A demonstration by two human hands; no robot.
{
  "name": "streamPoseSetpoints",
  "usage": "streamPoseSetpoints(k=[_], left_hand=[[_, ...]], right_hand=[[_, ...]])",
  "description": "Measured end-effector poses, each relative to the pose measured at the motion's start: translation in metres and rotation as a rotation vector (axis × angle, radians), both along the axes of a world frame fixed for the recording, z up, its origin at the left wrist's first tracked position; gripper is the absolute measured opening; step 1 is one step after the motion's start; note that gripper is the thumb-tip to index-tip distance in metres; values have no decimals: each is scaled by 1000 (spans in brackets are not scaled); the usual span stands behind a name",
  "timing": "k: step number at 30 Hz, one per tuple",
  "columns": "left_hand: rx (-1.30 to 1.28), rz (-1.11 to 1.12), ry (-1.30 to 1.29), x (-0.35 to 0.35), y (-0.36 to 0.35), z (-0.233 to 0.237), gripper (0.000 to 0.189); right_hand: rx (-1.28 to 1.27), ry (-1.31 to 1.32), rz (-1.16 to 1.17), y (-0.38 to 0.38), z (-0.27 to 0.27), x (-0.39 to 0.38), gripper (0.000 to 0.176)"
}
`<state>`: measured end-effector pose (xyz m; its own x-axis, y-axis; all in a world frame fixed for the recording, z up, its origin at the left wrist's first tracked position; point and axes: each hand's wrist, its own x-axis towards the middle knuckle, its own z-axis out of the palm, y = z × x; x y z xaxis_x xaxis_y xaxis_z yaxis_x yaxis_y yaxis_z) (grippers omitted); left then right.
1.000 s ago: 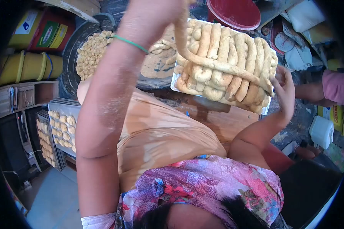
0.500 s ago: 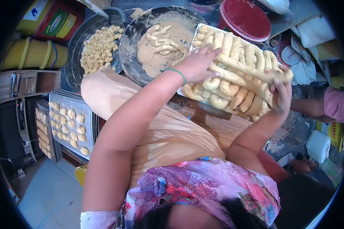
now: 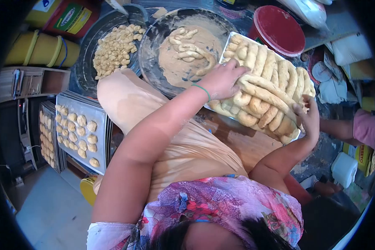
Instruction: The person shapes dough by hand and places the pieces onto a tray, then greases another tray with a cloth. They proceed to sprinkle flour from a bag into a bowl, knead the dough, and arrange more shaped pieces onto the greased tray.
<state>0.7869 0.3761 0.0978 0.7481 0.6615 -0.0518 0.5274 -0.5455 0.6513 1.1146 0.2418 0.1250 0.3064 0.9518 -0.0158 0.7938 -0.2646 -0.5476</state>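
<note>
A long rope of dough [image 3: 271, 96] lies across the top of a heap of dough ropes [image 3: 260, 58] on a white-rimmed tray [image 3: 297, 136]. My left hand [image 3: 227, 80], with a green band at the wrist, is closed around its left end. At the other end, my right hand [image 3: 309, 116] has its fingers curled on the dough near the tray's right side. Left of the tray, a dark round basin [image 3: 149, 62] holds brownish flour with several dough ropes [image 3: 188, 46] lying in it. One of them stretches toward my left hand.
A dark tub [image 3: 87, 50] of small dough lumps stands at far left. Below it, metal trays [image 3: 100, 166] carry round dough pieces. A red bucket [image 3: 279, 31] stands behind the dough tray. Another person's arm [image 3: 339, 130] reaches in at right, near a white jug [image 3: 344, 168].
The dough rope stretched between my hands has come down onto the heap. My right hand has lowered, and my left hand's fingers have closed. The whole view has shifted slightly.
</note>
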Motion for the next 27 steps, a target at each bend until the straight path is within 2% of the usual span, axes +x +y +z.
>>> streamPoseSetpoints(k=[3, 5, 7, 8, 9, 11, 13, 14, 15, 16, 17, 18, 19, 20, 21, 22, 23, 24, 26, 27], left_hand=[[-61, 133, -26, -29, 15, 1, 73], [-75, 286, 33, -59, 36, -5, 72], [134, 473, -32, -99, 72, -36, 72], [225, 596, -17, -122, 92, -49, 71], [316, 720, -3, -144, 105, -56, 71], [51, 1009, -156, -183, 116, -48, 63], [-154, 1188, -180, -217, 124, -65, 62], [-256, 1275, -194, -233, 130, -70, 62], [-179, 1251, -222, -240, 131, -65, 61], [-103, 1228, -247, -237, 126, -56, 60], [-27, 1202, -274, -233, 123, -52, 59], [-23, 1162, -293, -235, 126, -57, 57], [-24, 1120, -306, -237, 128, -63, 55], [13, 1083, -309, -237, 130, -66, 53], [49, 1042, -310, -237, 135, -69, 51], [32, 1013, -336, -237, 140, -68, 50], [5, 983, -359, -234, 144, -63, 49], [-33, 950, -384, -232, 146, -59, 49], [-81, 936, -392, -225, 152, -49, 47], [-101, 927, -401, -221, 155, -46, 47]], right_hand=[[269, 63, 41, 43, 32, -59, 47], [350, 295, 146, 83, 46, -119, 47], [344, 333, 338, 125, 57, -193, 47], [327, 379, 388, 148, 46, -230, 46], [329, 317, 513, 177, 29, -263, 49], [197, 412, 592, 237, -6, -327, 54], [128, 411, 456, 304, -85, -381, 62], [109, 496, 391, 328, -145, -399, 65], [89, 580, 326, 344, -196, -414, 67], [-135, 485, 274, 342, -219, -419, 70], [-195, 372, 326, 341, -259, -418, 72], [-358, 173, 479, 348, -298, -407, 74], [-375, 279, 215, 332, -319, -395, 71], [-392, 265, 123, 333, -368, -380, 69], [-342, 326, 180, 333, -384, -361, 66], [-326, 157, 167, 327, -406, -343, 64], [-317, -14, 150, 316, -421, -336, 62], [-328, -83, 106, 305, -412, -342, 57], [-348, -233, 13, 291, -371, -352, 50], [-443, -208, 3, 286, -361, -353, 49]])
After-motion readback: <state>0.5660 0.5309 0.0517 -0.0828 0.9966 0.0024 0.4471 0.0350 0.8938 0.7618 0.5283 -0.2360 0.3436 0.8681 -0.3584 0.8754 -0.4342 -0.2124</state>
